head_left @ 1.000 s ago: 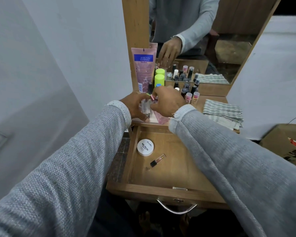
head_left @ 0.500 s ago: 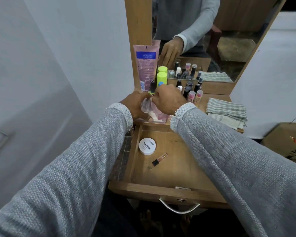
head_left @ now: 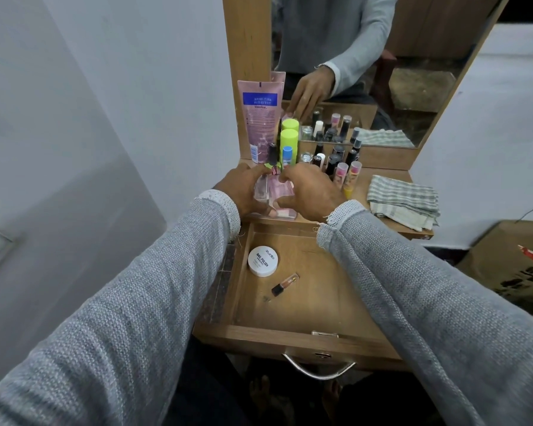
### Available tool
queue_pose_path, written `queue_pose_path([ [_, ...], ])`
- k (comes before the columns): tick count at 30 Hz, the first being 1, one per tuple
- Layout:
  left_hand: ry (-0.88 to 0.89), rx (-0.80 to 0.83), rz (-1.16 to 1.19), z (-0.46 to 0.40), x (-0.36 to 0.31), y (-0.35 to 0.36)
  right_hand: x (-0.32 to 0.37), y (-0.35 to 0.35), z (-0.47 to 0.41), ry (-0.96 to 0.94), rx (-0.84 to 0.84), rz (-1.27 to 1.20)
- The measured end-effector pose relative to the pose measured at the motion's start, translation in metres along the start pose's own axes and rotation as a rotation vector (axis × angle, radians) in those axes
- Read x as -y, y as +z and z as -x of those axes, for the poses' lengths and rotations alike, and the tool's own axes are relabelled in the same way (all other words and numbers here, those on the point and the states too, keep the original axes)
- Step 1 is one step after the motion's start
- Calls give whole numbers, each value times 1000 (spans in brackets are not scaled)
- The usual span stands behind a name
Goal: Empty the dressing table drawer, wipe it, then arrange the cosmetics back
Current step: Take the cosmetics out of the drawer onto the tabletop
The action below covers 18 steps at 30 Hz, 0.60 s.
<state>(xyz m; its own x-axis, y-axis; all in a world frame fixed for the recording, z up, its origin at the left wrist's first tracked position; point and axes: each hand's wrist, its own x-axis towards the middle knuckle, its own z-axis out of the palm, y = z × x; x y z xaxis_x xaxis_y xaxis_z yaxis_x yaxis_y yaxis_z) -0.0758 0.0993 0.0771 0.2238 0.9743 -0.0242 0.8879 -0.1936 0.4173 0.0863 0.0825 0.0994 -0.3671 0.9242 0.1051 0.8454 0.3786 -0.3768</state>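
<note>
Between both hands' fingers (head_left: 290, 175), a pink bottle (head_left: 274, 192) stands gripped.

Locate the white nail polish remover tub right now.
White tub lies in the open drawer, far-left corner, just beyond the small vial, below the left hand.

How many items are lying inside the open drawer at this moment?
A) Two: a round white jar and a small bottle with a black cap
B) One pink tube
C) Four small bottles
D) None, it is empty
A: on the floor of the drawer lie only a round white jar and a small bottle with a black cap; the other cosmetics stand on the tabletop by the mirror.
</note>
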Motion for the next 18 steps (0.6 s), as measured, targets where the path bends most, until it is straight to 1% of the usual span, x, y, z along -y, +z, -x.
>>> queue_pose_path([
  [5, -23, 5, 0, 3, -1, 0, -11, 9, 5, -42, -82, 9],
  [8, -43, 12, 24, 9, -1, -1, -21, 6, 17, -69, -203, -7],
  [11, -51, 2, 92, 20, -2, 0, -35, -5, 40, -64, -303, -75],
  [15, -53, -65, 179, 40, -6, 7, -66, -5, 76, 59, -331, -17],
  [18, -66, -167, 142, 50, -8, 17, -91, 8, 89, 187, -251, 61],
])
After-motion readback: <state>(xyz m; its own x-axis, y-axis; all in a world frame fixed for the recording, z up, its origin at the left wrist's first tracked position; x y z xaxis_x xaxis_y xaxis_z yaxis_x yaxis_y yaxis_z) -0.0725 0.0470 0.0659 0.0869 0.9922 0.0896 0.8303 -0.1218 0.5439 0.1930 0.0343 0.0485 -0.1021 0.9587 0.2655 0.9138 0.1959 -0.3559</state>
